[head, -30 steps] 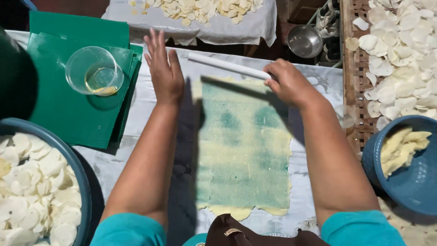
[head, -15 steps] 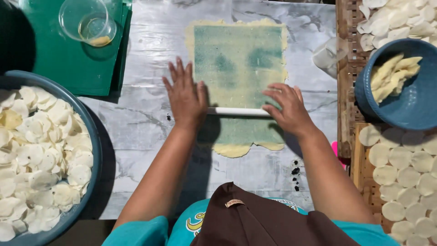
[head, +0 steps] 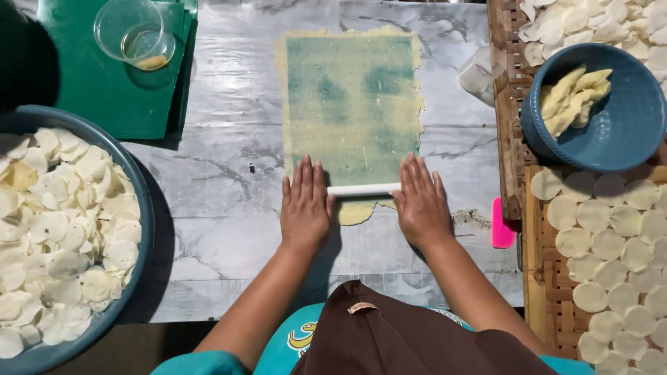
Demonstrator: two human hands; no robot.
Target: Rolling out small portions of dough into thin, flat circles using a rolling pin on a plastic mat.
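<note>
A thin white rolling pin [head: 363, 189] lies crosswise on the near end of a flat sheet of yellow dough [head: 353, 104]. The sheet is long, ragged-edged and green-tinted over most of its face, stretching from mid-worktop toward the far edge of the worktop [head: 208, 208].

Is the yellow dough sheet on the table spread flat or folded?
Spread flat: the dough sheet lies in one thin layer on the table, with the white rolling pin across its near end.
</note>
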